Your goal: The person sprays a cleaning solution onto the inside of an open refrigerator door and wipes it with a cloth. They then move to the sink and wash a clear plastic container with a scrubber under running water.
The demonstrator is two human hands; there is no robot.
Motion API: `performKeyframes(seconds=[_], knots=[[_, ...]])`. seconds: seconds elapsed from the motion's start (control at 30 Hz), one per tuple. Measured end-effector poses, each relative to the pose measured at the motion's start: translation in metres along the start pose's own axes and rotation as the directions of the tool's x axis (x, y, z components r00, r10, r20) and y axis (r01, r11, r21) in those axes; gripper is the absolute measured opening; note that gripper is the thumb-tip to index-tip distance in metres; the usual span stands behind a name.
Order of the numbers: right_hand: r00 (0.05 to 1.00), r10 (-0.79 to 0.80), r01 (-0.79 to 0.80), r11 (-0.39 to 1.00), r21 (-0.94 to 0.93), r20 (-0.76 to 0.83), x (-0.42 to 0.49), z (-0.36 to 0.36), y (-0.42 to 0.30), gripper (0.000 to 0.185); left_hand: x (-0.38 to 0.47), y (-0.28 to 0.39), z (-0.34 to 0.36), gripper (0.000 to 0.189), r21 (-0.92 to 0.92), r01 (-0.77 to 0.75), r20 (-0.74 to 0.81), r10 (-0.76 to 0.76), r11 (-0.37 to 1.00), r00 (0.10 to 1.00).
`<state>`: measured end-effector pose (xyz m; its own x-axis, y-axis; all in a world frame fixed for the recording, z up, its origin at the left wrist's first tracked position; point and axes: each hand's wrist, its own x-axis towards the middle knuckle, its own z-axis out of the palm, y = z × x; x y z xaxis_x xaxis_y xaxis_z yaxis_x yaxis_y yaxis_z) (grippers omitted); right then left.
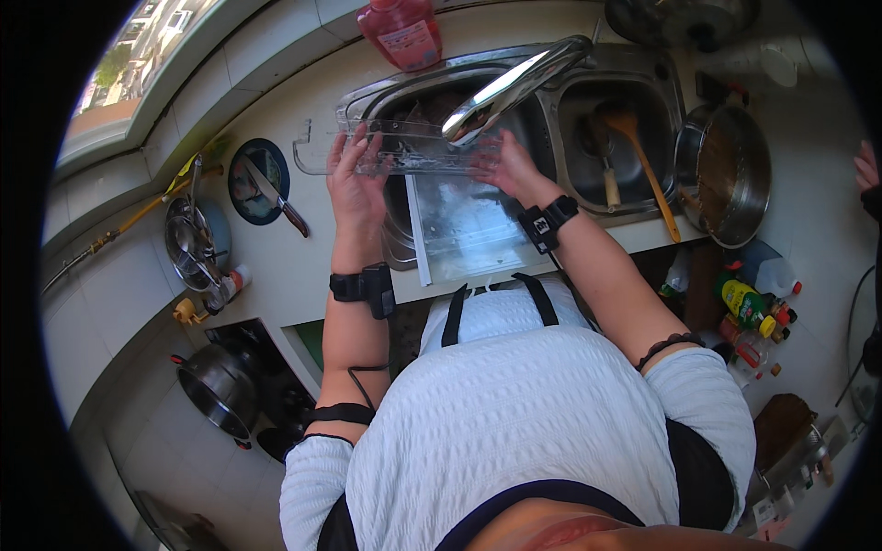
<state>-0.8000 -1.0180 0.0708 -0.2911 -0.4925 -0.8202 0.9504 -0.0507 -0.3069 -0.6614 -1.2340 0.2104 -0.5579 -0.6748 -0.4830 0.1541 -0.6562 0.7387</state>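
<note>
A long clear plastic bin or shelf piece [420,155] is held level over the left sink basin, below the faucet. My left hand [358,172] grips its left part, palm up with the fingers around the near side. At its right end, my right hand [508,165] supports it, the fingers partly seen through the wet plastic. The chrome faucet [517,89] reaches down close to the piece. A glass panel with a white edge strip [475,227] lies at the sink's front edge, under and nearer to me than the plastic piece.
A wooden spatula [644,162] rests in the right basin [586,172], beside a large steel pot [754,179]. A knife [265,182] lies on a dark blue plate [238,200] at left. A pink bottle [406,38] stands behind the sink. Another person's hand [867,165] shows at far right.
</note>
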Motion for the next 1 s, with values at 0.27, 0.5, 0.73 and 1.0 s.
performKeyframes(seconds=[0.27, 0.5, 0.73, 1.0], knots=[[0.66, -0.606, 0.455, -0.148, -0.878, 0.444, 0.122, -0.014, -0.007, 0.058, -0.045, 0.036, -0.008, 0.057, 0.428, -0.225, -0.121, 0.303, 0.875, 0.945], [0.812, -0.353, 0.278, -0.467, -0.839, 0.465, 0.084, -0.001, -0.002, 0.055, -0.067, 0.036, -0.027, 0.05, 0.392, -0.343, -0.12, 0.417, 0.854, 0.901], [0.688, -0.113, 0.588, -0.492, -0.642, 0.717, 0.007, 0.052, 0.094, 0.043, -0.074, 0.035, -0.027, 0.051, 0.399, -0.421, -0.08, 0.488, 0.815, 0.869], [0.548, 0.101, 0.765, -0.463, -0.448, 0.83, -0.084, 0.019, 0.116, 0.032, -0.083, 0.025, -0.033, 0.053, 0.413, -0.415, -0.085, 0.488, 0.811, 0.869]])
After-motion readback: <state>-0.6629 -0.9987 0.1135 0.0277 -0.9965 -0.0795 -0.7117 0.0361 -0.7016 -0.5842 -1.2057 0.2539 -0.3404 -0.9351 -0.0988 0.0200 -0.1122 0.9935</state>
